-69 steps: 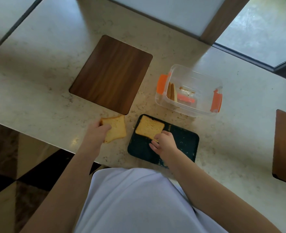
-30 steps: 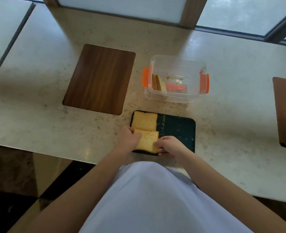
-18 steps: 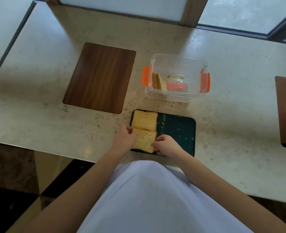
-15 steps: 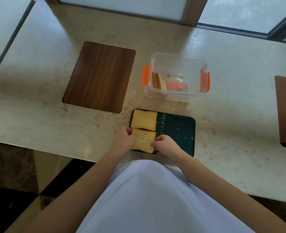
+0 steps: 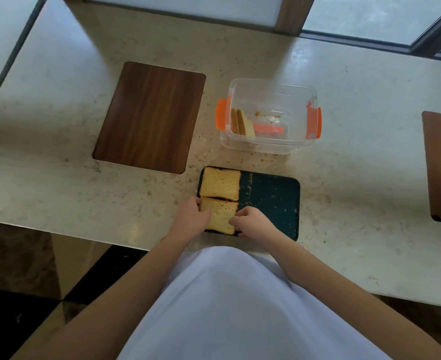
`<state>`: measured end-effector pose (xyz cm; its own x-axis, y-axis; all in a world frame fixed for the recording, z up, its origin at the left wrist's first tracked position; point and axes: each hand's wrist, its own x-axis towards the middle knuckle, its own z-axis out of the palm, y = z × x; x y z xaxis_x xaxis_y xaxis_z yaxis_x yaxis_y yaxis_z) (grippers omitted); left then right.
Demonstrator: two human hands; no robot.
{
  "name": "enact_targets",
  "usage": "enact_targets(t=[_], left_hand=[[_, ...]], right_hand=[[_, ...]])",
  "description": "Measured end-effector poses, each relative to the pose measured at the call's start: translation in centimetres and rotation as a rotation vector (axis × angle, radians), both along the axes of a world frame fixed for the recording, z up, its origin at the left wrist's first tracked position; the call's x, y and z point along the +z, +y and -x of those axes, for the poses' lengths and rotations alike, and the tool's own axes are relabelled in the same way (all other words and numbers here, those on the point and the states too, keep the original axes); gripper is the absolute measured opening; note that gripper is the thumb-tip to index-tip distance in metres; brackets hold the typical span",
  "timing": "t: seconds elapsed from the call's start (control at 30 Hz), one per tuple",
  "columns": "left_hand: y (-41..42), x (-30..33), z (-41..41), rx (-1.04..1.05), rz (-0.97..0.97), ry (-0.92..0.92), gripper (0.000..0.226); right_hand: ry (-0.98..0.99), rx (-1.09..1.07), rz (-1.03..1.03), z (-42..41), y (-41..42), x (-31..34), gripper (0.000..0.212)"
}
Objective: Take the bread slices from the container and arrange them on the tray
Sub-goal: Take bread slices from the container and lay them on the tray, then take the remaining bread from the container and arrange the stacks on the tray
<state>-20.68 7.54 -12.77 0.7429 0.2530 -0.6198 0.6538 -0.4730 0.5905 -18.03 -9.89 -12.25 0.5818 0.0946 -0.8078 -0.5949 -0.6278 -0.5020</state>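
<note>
Dark tray (image 5: 271, 203) on the pale desk (image 5: 58, 193), just in front of the clear container (image 5: 272, 94) with orange clips. Far slice (image 5: 219, 183) flat in the tray's far left corner; near slice (image 5: 220, 216) flat directly in front of it, edges nearly touching across a thin dark gap. Left hand (image 5: 191, 219) against the near slice's left edge, right hand (image 5: 250, 221) against its right edge, fingers (image 5: 236, 216) curled and pinching the crust from both sides rather than lifting. Step in hand, by judgement: squaring the near slice into the near left corner. Best done with light sideways nudges only, crust kept parallel to the tray rim and to the far slice, no downward press that would dent or crumble the crumb, release by spreading both hands outward so the slice stays put. Right half of the tray bare except for crumbs, so room for a second column. Remaining slices (image 5: 241, 123) upright against the container's left wall, count uncertain, to be taken next. Wooden board (image 5: 149, 116) to the left, unused.
</note>
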Motion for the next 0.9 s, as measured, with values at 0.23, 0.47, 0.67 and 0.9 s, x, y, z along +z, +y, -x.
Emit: enact_targets(t=[0.23,0.47,0.67,0.9], left_hand=[[-0.2,0.0,-0.3,-0.237,-0.108,0.084,0.034],[0.1,3.7,-3.2,-0.456,-0.181,0.093,0.012],[-5.1,12.8,-13.0,-0.152,0.124,-0.244,0.035],[-8.9,16.3,-20.7,0.474,0.567,-0.001,0.025]], right_hand=[[0.008,0.004,0.008,0.0,0.2,0.0,0.024],[0.039,0.194,0.054,-3.5,-0.6,2.4,0.028],[-0.295,0.009,-0.063,-13.7,-1.7,9.6,0.016],[-0.331,0.021,0.112,-21.3,0.4,9.7,0.015]])
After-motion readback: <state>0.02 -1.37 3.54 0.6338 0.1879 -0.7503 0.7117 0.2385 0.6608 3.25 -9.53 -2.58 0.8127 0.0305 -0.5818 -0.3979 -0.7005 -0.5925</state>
